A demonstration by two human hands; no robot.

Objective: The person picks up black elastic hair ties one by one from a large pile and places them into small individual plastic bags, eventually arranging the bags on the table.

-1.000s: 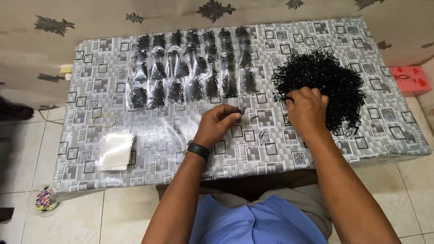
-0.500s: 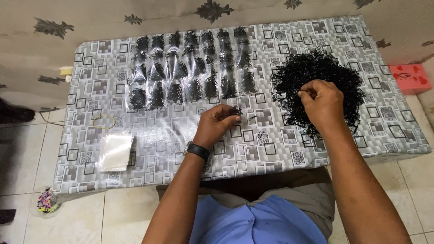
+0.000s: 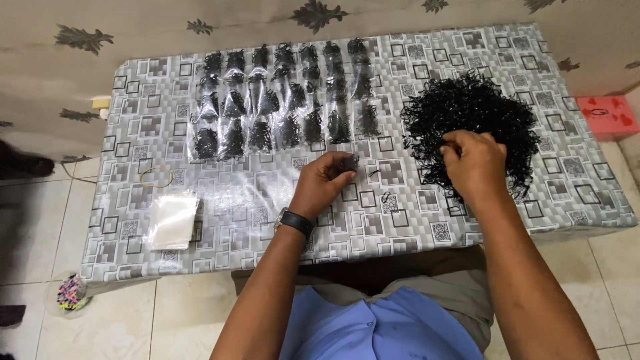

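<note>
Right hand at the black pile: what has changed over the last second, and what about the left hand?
The right hand slid from the pile's near-left edge further onto the heap of black bands, its fingers now pinching into it. The left hand stayed in place, fingertips together on a small black bunch. The rows of filled bags, the empty bags and the table are unchanged.

The right hand (image 3: 475, 163) has moved farther into the black pile (image 3: 470, 127).
</note>
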